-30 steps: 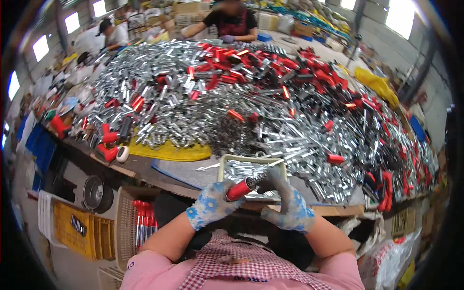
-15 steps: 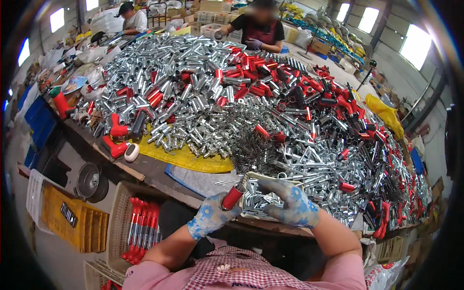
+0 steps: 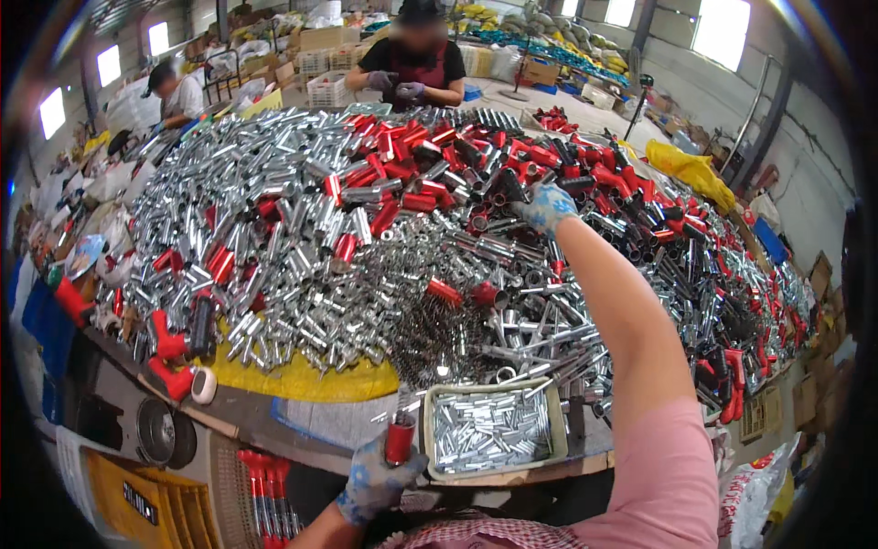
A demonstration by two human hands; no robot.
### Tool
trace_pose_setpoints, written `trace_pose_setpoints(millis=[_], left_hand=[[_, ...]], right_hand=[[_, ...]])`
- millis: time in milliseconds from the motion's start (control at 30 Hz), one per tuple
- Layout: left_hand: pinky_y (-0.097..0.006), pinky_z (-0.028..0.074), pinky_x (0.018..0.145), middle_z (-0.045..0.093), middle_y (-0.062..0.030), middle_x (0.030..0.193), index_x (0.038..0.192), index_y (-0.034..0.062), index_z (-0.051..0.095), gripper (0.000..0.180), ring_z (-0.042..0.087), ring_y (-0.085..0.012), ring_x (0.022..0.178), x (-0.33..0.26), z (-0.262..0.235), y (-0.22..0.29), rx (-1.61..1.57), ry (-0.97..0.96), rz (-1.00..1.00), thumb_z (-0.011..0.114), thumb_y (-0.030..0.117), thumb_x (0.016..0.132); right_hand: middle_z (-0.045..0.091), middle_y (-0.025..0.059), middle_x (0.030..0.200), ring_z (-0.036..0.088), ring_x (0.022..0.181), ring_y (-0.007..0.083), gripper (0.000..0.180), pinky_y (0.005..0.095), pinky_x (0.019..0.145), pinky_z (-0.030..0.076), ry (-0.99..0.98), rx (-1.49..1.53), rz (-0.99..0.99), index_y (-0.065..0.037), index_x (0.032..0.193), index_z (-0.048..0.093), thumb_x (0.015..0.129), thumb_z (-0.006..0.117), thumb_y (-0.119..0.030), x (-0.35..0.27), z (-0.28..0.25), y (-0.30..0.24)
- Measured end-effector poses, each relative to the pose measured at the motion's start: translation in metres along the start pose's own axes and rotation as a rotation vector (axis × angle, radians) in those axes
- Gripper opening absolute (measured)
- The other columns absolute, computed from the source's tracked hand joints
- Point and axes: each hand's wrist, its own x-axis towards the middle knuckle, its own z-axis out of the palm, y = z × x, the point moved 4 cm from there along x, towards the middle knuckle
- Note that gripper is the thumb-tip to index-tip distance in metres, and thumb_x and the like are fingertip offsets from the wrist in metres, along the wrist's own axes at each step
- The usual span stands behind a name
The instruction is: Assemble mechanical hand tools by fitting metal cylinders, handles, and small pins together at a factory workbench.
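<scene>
Near the table's front edge my left hand (image 3: 373, 478), in a blue-and-white patterned glove, is wrapped round a short red metal tube (image 3: 400, 443). The tube stands roughly upright, with a thin greyish part sticking out of its top. My right arm stretches far over the heap, and the gloved right hand (image 3: 549, 210) is down among red and black pieces. Beside its fingers lies a black tubular piece (image 3: 508, 188); whether they grip it is unclear. A pale plastic tray (image 3: 498, 472) of small silver pins (image 3: 494, 428) sits right of my left hand.
Silver tubes (image 3: 265, 165), bolts (image 3: 293, 311), dark springs (image 3: 434, 343) and red handles (image 3: 169, 339) cover the table. Yellow cloth (image 3: 338, 382) lies under the near part. A yellow crate (image 3: 137, 494) stands lower left. Two people work across the table, one in a dark apron (image 3: 416, 69).
My right hand has left the tray and reached far forward into the heap. My left hand still holds the red tube, now lower and further left in view. The whole view has shifted.
</scene>
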Motion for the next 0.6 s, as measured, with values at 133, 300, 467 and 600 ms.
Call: trace_pose_setpoints(millis=[133,300,467,600], left_hand=[[-0.030,0.049,0.052,0.059,-0.0021,0.063,0.080,0.0050,0.060,0.013,0.059,-0.0108,0.057,-0.001,-0.003,0.005,-0.061,0.039,-0.079,0.069,0.014,0.081],[-0.027,0.049,0.053,0.064,-0.0030,0.065,0.078,0.0056,0.062,0.015,0.062,-0.0105,0.060,0.008,0.003,-0.032,-0.307,0.051,-0.159,0.074,0.013,0.081],[-0.027,0.049,0.054,0.062,-0.0024,0.064,0.077,0.0057,0.061,0.014,0.061,-0.0113,0.059,0.008,-0.001,-0.014,-0.350,0.005,-0.114,0.072,0.014,0.080],[-0.027,0.045,0.049,0.059,-0.0034,0.063,0.081,0.0049,0.059,0.015,0.056,-0.0122,0.052,-0.002,0.000,-0.003,-0.262,0.036,-0.089,0.069,0.016,0.080]], right_hand=[[0.059,0.0214,0.126,0.058,0.116,0.0360,0.060,0.0455,0.099,0.046,-0.019,0.009,-0.022,-0.002,0.125,0.055,0.082,0.064,-0.043,0.045,0.026,-0.006],[0.056,0.0248,0.128,0.056,0.120,0.0366,0.063,0.0463,0.100,0.046,-0.003,0.061,0.119,0.000,0.131,0.047,0.080,0.067,-0.032,0.082,0.059,-0.004],[0.063,0.0179,0.113,0.062,0.107,0.0271,0.043,0.0393,0.088,0.051,-0.179,0.834,-0.036,-0.002,0.117,0.056,0.081,0.067,-0.023,0.012,0.011,-0.036],[0.063,0.0099,0.097,0.061,0.092,0.0241,0.033,0.0408,0.084,0.052,-0.033,1.759,-0.070,-0.004,0.112,0.060,0.081,0.062,-0.015,-0.084,0.008,-0.006]])
